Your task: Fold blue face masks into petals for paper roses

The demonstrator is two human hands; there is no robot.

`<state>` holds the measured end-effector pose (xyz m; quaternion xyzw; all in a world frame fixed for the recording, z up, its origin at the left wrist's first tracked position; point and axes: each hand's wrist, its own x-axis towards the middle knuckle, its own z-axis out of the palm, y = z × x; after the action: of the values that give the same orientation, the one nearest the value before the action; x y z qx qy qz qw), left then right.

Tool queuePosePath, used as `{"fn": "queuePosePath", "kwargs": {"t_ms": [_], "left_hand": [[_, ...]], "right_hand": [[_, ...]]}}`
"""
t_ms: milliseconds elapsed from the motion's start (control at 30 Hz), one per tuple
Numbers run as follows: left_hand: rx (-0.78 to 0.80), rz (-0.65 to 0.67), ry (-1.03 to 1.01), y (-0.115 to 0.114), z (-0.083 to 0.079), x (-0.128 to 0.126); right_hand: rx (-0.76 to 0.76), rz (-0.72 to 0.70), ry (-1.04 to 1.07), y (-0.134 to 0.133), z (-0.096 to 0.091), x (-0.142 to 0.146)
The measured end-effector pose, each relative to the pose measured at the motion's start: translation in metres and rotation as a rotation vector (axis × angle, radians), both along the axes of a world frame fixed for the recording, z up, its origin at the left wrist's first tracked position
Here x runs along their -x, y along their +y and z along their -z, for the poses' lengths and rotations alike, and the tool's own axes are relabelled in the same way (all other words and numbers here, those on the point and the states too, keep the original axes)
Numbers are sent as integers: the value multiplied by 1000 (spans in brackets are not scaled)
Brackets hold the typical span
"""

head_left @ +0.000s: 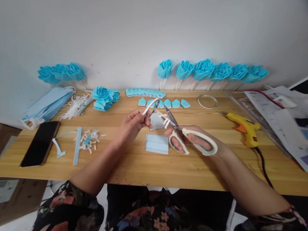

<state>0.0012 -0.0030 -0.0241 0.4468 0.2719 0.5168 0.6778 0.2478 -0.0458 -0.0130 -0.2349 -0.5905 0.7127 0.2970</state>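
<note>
My left hand (133, 124) pinches a thin white strip (153, 105) between thumb and fingers. A narrow dark-blue edge or band shows beside the strip; I cannot tell whether it is part of it. My right hand (194, 136) has its fingers through the cream handles of a pair of scissors (172, 118), whose blades point up and away, to the right of the strip. Small white cut pieces (166, 120) are by the blades. Below the hands lies a folded light-blue piece (156, 144), with a pale piece (157, 120) behind it. Blue petal-shaped pieces (175, 103) line up beyond.
Blue fabric flowers (203, 69) lean on the wall. At left are stacked face masks (48, 103), white ear loops (76, 105), a phone (40, 144), a blue strip (77, 145) and scraps (90, 140). At right, a yellow glue gun (246, 127) and a tape ring (207, 101).
</note>
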Motion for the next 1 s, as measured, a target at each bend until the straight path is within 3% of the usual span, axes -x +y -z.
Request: {"fn": "queuePosePath", "kwargs": {"t_ms": [467, 700, 1000], "left_hand": [[107, 15, 32, 0, -1, -4], [45, 4, 34, -1, 1, -5], [118, -14, 76, -1, -3, -4]], "right_hand": [[58, -48, 4, -2, 2, 4], [79, -40, 59, -3, 6, 5], [83, -44, 99, -3, 10, 2]]}}
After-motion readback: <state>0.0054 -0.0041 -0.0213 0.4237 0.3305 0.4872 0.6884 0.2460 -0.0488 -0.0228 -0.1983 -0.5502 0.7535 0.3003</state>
